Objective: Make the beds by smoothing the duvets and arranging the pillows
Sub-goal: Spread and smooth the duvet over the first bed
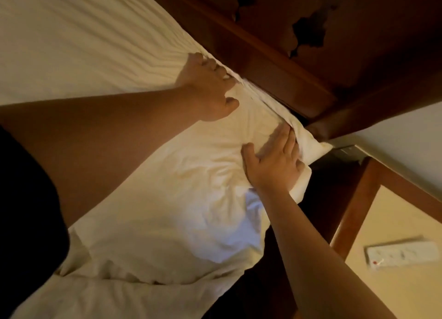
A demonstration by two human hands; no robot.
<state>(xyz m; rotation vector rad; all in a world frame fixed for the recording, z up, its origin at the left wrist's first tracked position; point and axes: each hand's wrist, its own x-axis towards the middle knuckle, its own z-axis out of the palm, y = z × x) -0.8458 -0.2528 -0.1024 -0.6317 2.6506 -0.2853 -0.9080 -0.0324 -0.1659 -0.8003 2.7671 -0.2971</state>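
- Against the dark wooden headboard (275, 62), the pillow (181, 175) lies at the bed's corner, creased across its middle.
- Left hand (210, 89) has curled fingers gripping the pillow's top edge; right hand (275, 165) presses flat, fingers straight.
- Best, I judge: hold that edge firm, sweep creases outward, square the corner.

Left hand (210, 86) fingertips hidden between pillow (179, 175) and headboard (275, 62)
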